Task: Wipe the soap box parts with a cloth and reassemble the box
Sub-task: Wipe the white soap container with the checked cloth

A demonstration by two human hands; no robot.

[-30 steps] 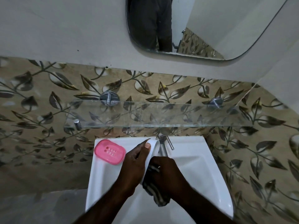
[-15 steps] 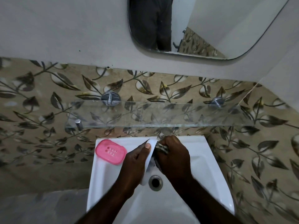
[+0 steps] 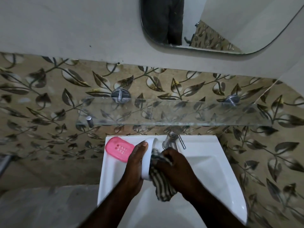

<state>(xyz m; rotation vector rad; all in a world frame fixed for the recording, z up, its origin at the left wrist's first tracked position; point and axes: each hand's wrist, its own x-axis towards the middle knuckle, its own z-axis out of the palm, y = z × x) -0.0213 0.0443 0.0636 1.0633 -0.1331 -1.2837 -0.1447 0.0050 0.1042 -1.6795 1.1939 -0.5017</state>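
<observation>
Soap box shell (image 3: 147, 159), white, stands on edge over the washbasin (image 3: 205, 145) bowl, towards its back left. The left grip (image 3: 134, 165) holds it, thumb laid along its outer wall. The right grip (image 3: 176, 168) is closed round a bunched striped cloth (image 3: 162, 186), pressing it against the shell's open side. The pink soap box tray (image 3: 119, 148) lies flat on the washbasin's back-left corner. A chrome tap (image 3: 171, 139) stands at the washbasin's back rim.

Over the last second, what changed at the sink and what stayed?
The right hand rubbed the striped cloth up the white box part toward the tap, then back down. The left hand kept gripping that part; the pink part stayed on the sink rim.
</observation>
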